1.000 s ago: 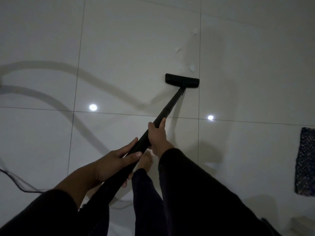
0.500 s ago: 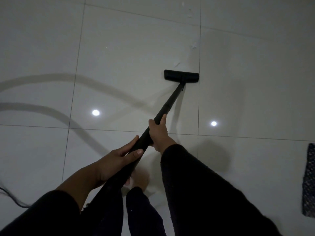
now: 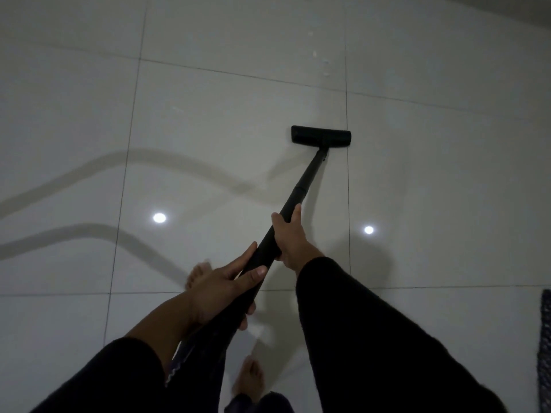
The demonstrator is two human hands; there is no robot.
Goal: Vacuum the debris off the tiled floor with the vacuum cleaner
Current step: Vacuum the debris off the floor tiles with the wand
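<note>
Two bare hands grasp the long black tubular wand of the vacuum cleaner (image 3: pixel 301 186), one above the other. The right hand (image 3: pixel 290 238) sits further down the tube, its fingers (image 3: pixel 278 219) wrapped around the shaft; the left hand (image 3: pixel 222 289) holds it closer to the body, fingers and thumb curled about the thicker upper section. Both arms are in dark sleeves.

At the far end of the wand, the flat black rectangular floor nozzle (image 3: pixel 320 135) rests on the glossy pale tiled floor (image 3: pixel 226 93), just left of a grout line running away from the person. Small pale scraps of debris (image 3: pixel 325 61) lie scattered well beyond the nozzle, near that same grout line, with a fainter fleck or two (image 3: pixel 178 109) off to the left. None of it touches the nozzle.

By my reading, the sweeping step is under way, and the patch directly around the nozzle looks free of scraps. The next move calls for pushing the nozzle forward along the grout line to reach the scraps ahead, keeping it flat against the tile, then perhaps swinging left for the stray flecks.

A dark woven mat (image 3: pixel 545 353) shows at the right edge, and two bright ceiling-light reflections (image 3: pixel 159 217) glint on the tiles.
</note>
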